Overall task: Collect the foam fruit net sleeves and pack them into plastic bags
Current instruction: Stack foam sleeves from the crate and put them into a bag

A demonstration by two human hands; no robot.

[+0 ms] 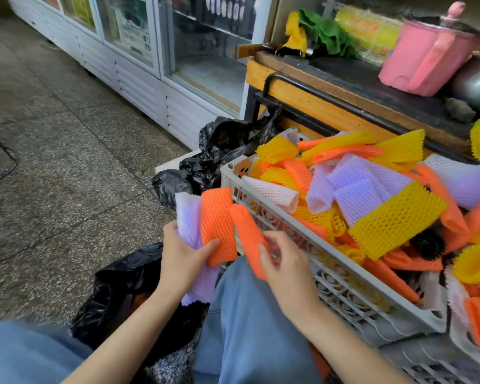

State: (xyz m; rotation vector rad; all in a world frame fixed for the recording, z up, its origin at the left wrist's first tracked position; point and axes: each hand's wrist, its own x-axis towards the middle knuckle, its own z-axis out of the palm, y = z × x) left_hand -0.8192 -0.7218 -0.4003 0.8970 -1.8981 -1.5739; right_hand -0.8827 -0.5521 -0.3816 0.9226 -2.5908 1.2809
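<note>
- My left hand grips two sleeves together, held upright: a lilac sleeve on the outside and an orange sleeve beside it, with my thumb pressed across the orange one.
- My right hand is curled round the lower end of a second orange sleeve, which leans against the first (the hand is blurred, so I cannot tell the finger positions more closely).
- Both hands are above my right knee, just beside the near corner of the crate.
- The crate stands to my right, heaped with a pile of yellow, orange, lilac and pale pink sleeves, some standing above the rim.
- A black bag lies open between my knees, below my left hand; something orange shows inside it.
- A second black bag sits crumpled on the floor behind the crate's far corner.
- My jeans fill the bottom of the view.
- Behind the crate is a wooden counter with a pink bucket on it, plus more yellow and green netting at its back.
- Glass-door fridges line the far side of the floor.
</note>
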